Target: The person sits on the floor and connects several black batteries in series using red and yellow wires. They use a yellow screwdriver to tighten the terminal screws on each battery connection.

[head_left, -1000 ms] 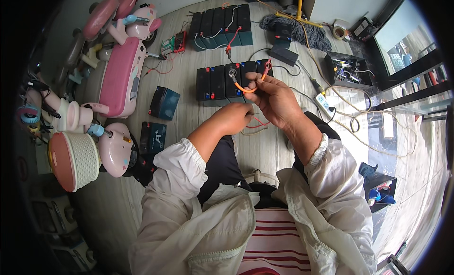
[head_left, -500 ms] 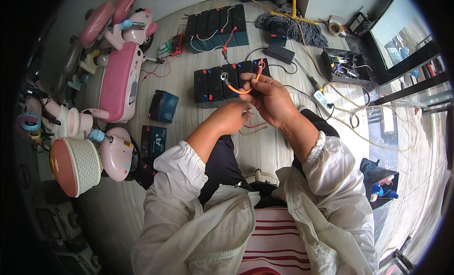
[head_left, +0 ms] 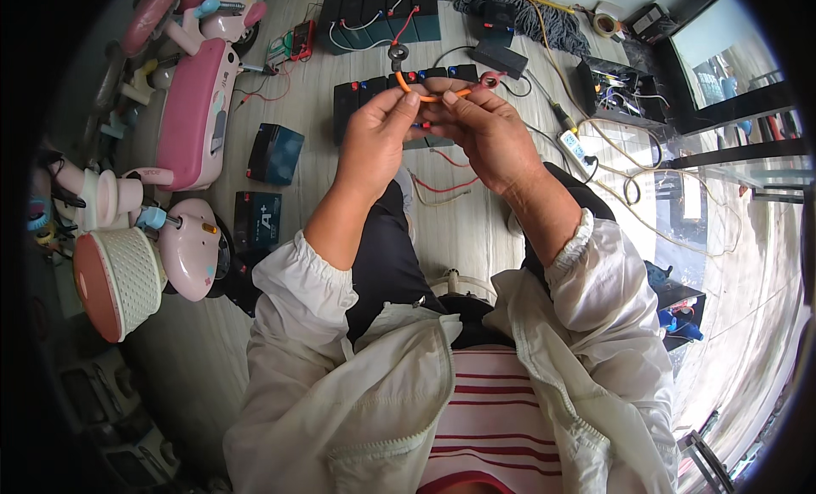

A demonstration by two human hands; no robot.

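Observation:
Both hands grip a short orange cable [head_left: 426, 97] raised over a row of black batteries [head_left: 348, 101]. My left hand [head_left: 382, 127] pinches it toward its black-sleeved end, whose ring lug [head_left: 398, 52] points upward. My right hand [head_left: 481, 128] holds it toward the other end, where a red-sleeved ring lug [head_left: 489, 80] sticks out. A second group of batteries [head_left: 357, 11] with white and red leads stands behind. Red and beige wires [head_left: 438, 188] lie loose on the floor below my hands, and two separate batteries [head_left: 275, 154] are to the left.
Pink children's scooters [head_left: 191, 111] line the left side. A red multimeter [head_left: 299, 39], a black adapter [head_left: 497, 58], a mop head [head_left: 510, 14], a power strip [head_left: 576, 154], a black toolbox [head_left: 603, 94] and looping cords surround the batteries. A glass door [head_left: 714, 60] is at right.
My left hand has risen from near the loose wires to take hold of the orange cable. The cable has moved upward, its red end swinging down to the right, and the view has shifted.

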